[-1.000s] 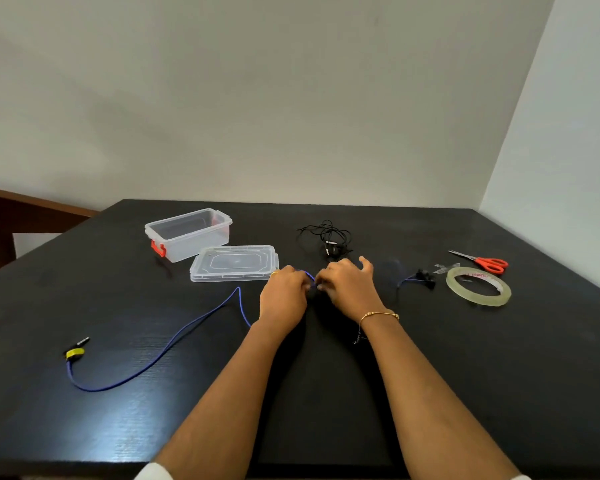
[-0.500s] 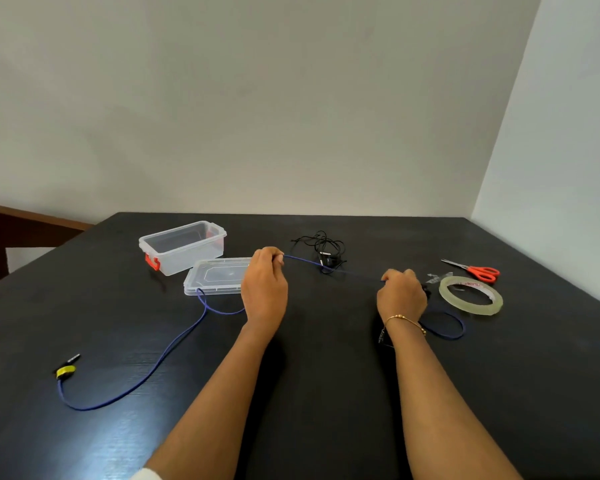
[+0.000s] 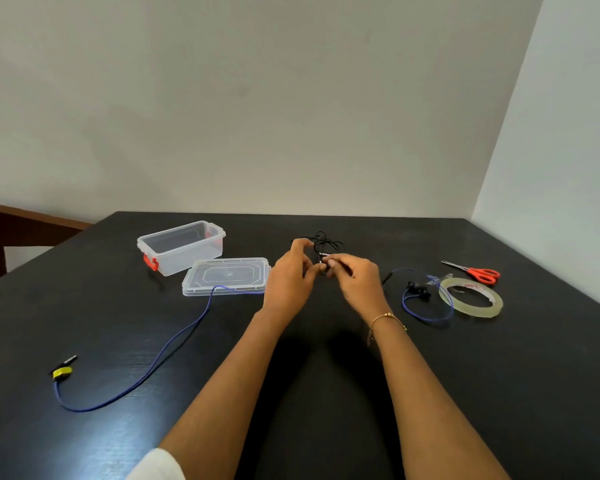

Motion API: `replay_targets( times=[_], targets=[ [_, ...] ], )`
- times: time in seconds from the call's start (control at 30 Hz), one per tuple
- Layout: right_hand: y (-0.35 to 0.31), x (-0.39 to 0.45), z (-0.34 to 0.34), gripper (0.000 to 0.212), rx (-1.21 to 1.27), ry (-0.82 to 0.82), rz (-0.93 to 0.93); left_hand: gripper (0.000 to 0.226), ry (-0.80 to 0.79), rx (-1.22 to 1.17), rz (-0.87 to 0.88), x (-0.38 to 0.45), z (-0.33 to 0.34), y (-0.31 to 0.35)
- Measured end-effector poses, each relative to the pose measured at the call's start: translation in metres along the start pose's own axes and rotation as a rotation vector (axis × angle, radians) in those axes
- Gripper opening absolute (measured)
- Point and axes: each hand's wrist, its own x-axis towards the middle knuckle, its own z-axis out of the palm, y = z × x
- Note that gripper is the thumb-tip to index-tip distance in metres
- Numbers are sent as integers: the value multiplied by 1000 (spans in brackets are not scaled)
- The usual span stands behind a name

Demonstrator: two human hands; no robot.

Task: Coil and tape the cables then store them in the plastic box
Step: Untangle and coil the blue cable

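Counting across the black table (image 3: 499,393): two cables, one clear plastic box (image 3: 182,247) with a red latch, one lid (image 3: 226,276), one tape roll (image 3: 471,301), one pair of red-handled scissors (image 3: 475,273). The box stands open at far left, its lid flat just right of it and nearer. The blue cable (image 3: 146,381) runs from a yellow-banded plug near left, over the lid's near edge, behind the hands, to a loop beside the tape. The black cable (image 3: 324,242) lies tangled just beyond the hands. Both forearms reach forward, hands close together mid-table. The left hand (image 3: 290,278) has its fingers curled but parted; the right hand (image 3: 355,280) pinches what seems to be the blue cable. Red lettering inside the tape roll is too small to read.
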Motion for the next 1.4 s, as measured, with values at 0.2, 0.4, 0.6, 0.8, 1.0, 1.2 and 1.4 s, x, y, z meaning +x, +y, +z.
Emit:
replay_targets(
  times=[0.2,0.4,0.6,0.8,1.0,1.2,1.4],
  targets=[
    [30,4,-29,29,-185,502,500,33,-239,521,-16,-3,-18,-32],
    [27,-7,-12,32,-709,180,365,41,-274,653,-60,-11,-17,-37],
    [-8,-12,19,44,-239,-93,-211,27,-259,388,0,0,-2,-16],
    [5,-5,12,23,-346,-29,-171,21,-123,238,26,5,0,-7],
    [20,0,-17,28,-331,483,414,27,-143,344,16,3,-5,-23],
    [24,-5,-18,32,-601,374,413,39,-152,388,-53,-1,-5,-31],
    [7,-6,16,64,-931,213,-251,45,-114,235,39,8,2,-15]
  ],
)
